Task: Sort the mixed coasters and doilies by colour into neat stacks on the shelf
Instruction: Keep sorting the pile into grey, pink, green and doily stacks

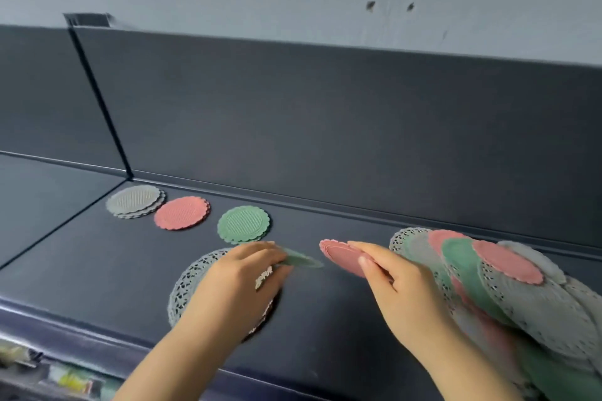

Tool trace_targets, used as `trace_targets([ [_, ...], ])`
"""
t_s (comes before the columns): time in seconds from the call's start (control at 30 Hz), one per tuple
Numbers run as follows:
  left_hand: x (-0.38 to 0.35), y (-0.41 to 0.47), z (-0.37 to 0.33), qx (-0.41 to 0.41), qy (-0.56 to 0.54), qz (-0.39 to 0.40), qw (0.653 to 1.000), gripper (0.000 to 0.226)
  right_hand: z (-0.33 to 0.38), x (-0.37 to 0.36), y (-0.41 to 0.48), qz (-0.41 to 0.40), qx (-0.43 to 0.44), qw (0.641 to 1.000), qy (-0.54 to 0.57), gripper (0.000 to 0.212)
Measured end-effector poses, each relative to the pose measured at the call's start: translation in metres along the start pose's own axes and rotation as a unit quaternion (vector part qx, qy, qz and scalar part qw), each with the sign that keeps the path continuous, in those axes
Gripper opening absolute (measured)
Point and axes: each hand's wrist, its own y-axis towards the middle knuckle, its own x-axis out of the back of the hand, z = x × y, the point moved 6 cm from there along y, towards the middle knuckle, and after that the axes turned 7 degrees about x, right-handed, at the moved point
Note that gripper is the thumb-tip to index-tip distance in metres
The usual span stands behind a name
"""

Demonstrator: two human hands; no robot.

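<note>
The left hand (pixel 237 277) pinches a single green coaster (pixel 301 260) by its edge; the coaster is blurred and points toward the right hand (pixel 400 283). Under the left hand's palm a pale lace doily (pixel 190 280) lies flat on the dark shelf (pixel 325 319). The right hand grips a thin stack of pink coasters (pixel 342 257) between thumb and fingers, tilted, just clear of the green one. Beyond the left hand, near the shelf's back wall, sit three sorted stacks: grey (pixel 135 202), pink (pixel 181 213) and green (pixel 243 225). Just right of the right hand sprawls the mixed pile (pixel 508 290) of doilies and coasters.
</note>
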Motion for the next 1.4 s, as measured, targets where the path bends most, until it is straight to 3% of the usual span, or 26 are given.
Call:
trace_targets([
  [0.27, 0.034, -0.008, 0.054, 0.044, 0.016, 0.032, 0.998, 0.035, 0.035, -0.063, 0.017, 0.010, 0.022, 0.999, 0.037, 0.027],
  [0.67, 0.036, -0.003, 0.054, 0.058, 0.066, 0.043, 0.995, 0.035, 0.017, -0.054, 0.028, 0.010, -0.002, 0.995, 0.104, 0.028],
  [0.97, 0.045, 0.009, 0.095, 0.006, 0.062, 0.051, 0.997, 0.036, 0.034, -0.090, 0.048, 0.016, -0.024, 0.996, 0.088, 0.034],
  [1.27, 0.067, 0.070, 0.161, -0.123, 0.002, 0.068, 0.990, 0.034, 0.071, -0.143, 0.085, -0.077, -0.085, 0.993, 0.018, 0.031],
  [1.4, 0.072, 0.094, 0.185, -0.163, 0.002, 0.078, 0.984, 0.035, 0.091, -0.160, 0.086, -0.099, -0.094, 0.991, 0.011, 0.041],
])
